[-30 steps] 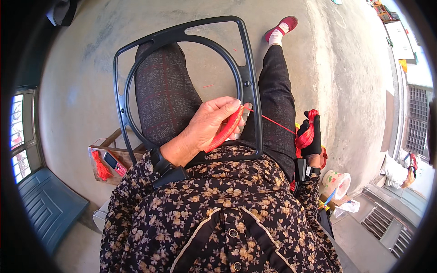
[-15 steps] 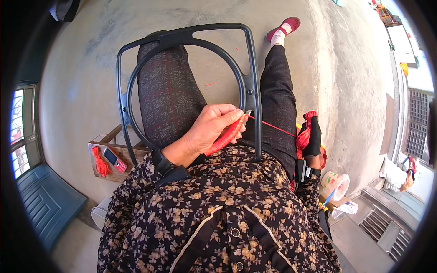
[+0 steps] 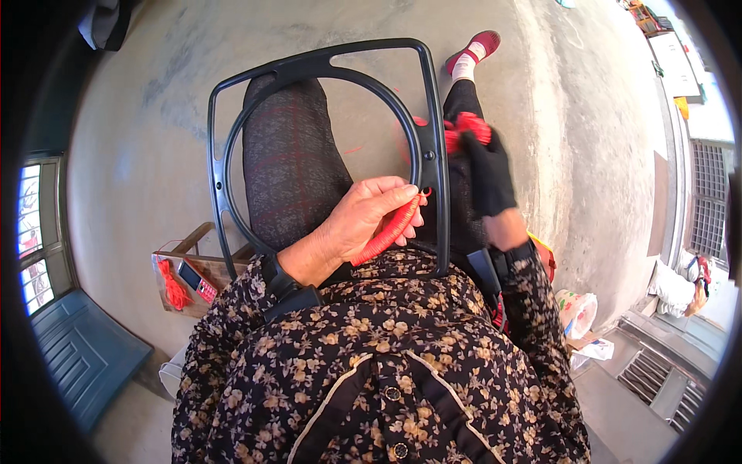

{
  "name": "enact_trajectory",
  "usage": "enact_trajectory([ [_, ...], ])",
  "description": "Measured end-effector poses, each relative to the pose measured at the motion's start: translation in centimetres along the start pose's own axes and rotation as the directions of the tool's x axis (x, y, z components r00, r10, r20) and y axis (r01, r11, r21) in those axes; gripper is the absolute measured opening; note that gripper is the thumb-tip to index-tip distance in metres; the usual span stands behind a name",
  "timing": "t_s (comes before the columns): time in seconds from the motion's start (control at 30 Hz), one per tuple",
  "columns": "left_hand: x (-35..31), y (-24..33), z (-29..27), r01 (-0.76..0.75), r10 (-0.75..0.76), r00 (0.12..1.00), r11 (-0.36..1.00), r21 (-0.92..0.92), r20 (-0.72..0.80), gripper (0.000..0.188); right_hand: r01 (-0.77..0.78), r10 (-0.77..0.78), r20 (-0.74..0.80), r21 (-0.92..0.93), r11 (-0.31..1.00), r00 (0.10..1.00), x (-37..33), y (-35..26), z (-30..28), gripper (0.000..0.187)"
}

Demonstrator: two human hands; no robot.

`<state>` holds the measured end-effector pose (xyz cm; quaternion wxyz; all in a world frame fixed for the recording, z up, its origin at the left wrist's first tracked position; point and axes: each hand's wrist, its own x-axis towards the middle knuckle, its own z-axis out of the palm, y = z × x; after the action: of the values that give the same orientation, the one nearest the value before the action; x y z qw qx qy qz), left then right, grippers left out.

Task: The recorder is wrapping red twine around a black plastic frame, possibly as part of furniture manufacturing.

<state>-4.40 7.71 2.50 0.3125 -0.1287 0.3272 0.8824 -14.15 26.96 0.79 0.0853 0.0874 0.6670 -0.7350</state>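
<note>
A black frame [image 3: 430, 116], squarish outside with a round ring inside, stands over my lap. Tight turns of red cord wrap the near part of its ring [image 3: 388, 233]. My bare left hand [image 3: 338, 223] is closed around this wrapped part, thumb pressed at its upper end, where a small loop of cord shows. Beyond the frame's right bar, my right hand [image 3: 492, 179] in a black glove is closed on a bundle of red cord [image 3: 473, 127]. The bundle is blurred by motion, and some red shows behind the bar.
On a wooden stool [image 3: 174, 298] at left lie a hank of red cord [image 3: 172, 286] and a red mobile phone [image 3: 197, 280]. A blue plastic chair [image 3: 89, 348] stands nearby. At right is a white plastic bag [image 3: 576, 313]. My leg with a red shoe [image 3: 485, 42] stretches forward.
My right hand has moved forward and left with the cord bundle, from beside my thigh to the frame's right bar. The taut cord line no longer shows. My left hand keeps its hold.
</note>
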Motion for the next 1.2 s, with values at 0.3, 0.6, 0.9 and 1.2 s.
enact_trajectory([
  [0.3,1.0,-2.9,-3.1,0.062,-0.065,0.998,0.901,-0.43,0.006,0.021,-0.561,0.344,0.651,0.153,0.813,0.677,-3.2,-3.3,4.7,0.05],
  [0.6,1.3,-1.7,-1.5,-0.216,0.207,0.974,0.971,-0.102,-0.097,0.02,-0.08,0.03,0.496,0.081,0.994,0.868,-5.3,-1.8,1.9,0.041],
  [0.9,0.7,-1.2,-1.2,-0.258,0.265,0.954,0.964,0.068,-0.143,0.013,-0.384,0.421,0.309,-0.176,0.906,0.853,-7.6,-3.0,2.0,0.037],
  [1.2,0.1,-0.5,0.0,-0.277,0.282,0.947,0.959,0.051,-0.152,0.01,-0.259,0.299,0.347,-0.156,0.953,0.889,-8.6,-3.7,2.4,0.04],
])
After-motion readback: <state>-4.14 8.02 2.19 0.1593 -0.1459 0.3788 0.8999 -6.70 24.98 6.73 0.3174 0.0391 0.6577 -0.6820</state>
